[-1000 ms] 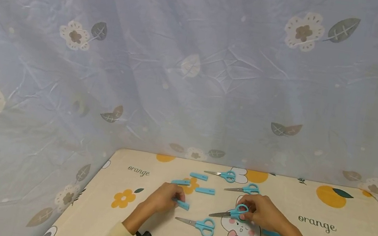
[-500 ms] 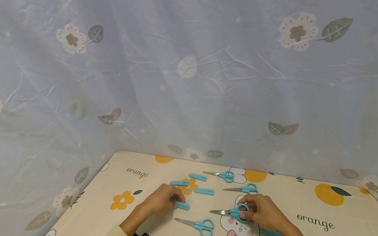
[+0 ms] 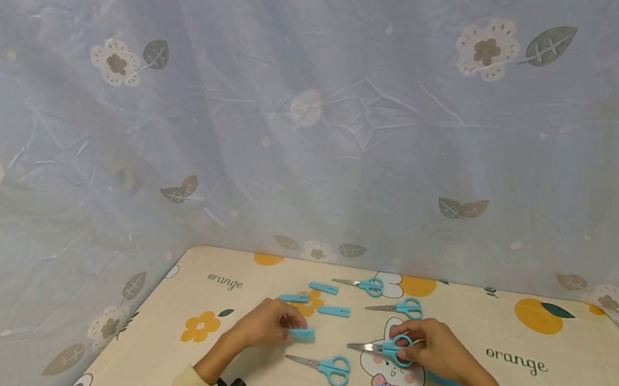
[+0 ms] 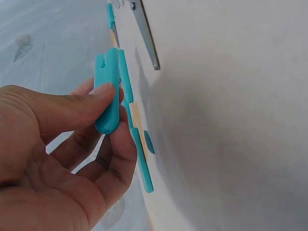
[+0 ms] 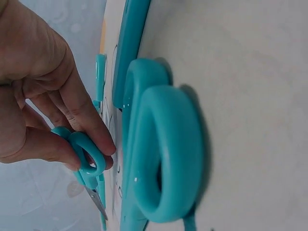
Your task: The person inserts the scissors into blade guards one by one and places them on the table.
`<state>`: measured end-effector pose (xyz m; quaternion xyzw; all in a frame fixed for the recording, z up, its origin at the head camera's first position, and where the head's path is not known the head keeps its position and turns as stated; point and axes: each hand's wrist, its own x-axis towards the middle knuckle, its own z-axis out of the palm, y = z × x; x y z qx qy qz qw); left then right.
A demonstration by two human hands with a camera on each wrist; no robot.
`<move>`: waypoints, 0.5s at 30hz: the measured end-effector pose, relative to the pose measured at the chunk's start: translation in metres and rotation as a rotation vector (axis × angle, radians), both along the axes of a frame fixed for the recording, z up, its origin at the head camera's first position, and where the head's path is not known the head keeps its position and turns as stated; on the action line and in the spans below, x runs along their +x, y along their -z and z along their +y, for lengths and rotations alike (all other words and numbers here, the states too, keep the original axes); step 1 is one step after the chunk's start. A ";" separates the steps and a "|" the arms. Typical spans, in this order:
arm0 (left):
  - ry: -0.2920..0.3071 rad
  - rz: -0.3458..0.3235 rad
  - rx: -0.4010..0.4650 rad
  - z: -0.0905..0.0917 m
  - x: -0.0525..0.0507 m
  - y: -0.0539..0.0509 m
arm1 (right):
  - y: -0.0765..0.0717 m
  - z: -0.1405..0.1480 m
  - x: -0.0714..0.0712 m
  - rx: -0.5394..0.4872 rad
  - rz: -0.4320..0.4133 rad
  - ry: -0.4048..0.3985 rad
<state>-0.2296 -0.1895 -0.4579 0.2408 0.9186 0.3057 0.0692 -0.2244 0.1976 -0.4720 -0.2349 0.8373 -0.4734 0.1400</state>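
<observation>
Our left hand (image 3: 268, 324) pinches a sheath (image 3: 303, 333); at its three o'clock, our right hand (image 3: 437, 349) pinches scissors (image 3: 388, 349); we should hold the blades (image 3: 363, 346) together and level.

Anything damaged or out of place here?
Nothing stands out. The left hand pinches a blue blade cover, the right hand holds bare-bladed scissors, and the other covers and scissors lie flat on the tablecloth.

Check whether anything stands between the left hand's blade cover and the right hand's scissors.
Nothing visible stands between the blade cover in the left hand and the scissors in the right hand; a loose pair lies off that line, nearer the person.
</observation>
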 end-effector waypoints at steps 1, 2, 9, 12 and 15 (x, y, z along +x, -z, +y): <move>0.004 -0.008 0.006 0.001 0.000 0.000 | -0.001 0.002 0.001 -0.008 -0.011 0.006; 0.005 -0.018 0.011 0.001 0.000 -0.001 | -0.002 0.003 0.002 -0.013 -0.024 0.016; 0.038 -0.079 0.083 -0.003 0.003 -0.004 | -0.009 0.011 0.010 -0.111 -0.144 0.028; 0.039 -0.136 0.127 -0.005 0.004 -0.006 | -0.012 0.015 0.015 -0.130 -0.181 0.034; 0.034 -0.193 0.172 -0.004 0.003 -0.009 | -0.017 0.020 0.020 -0.135 -0.208 0.049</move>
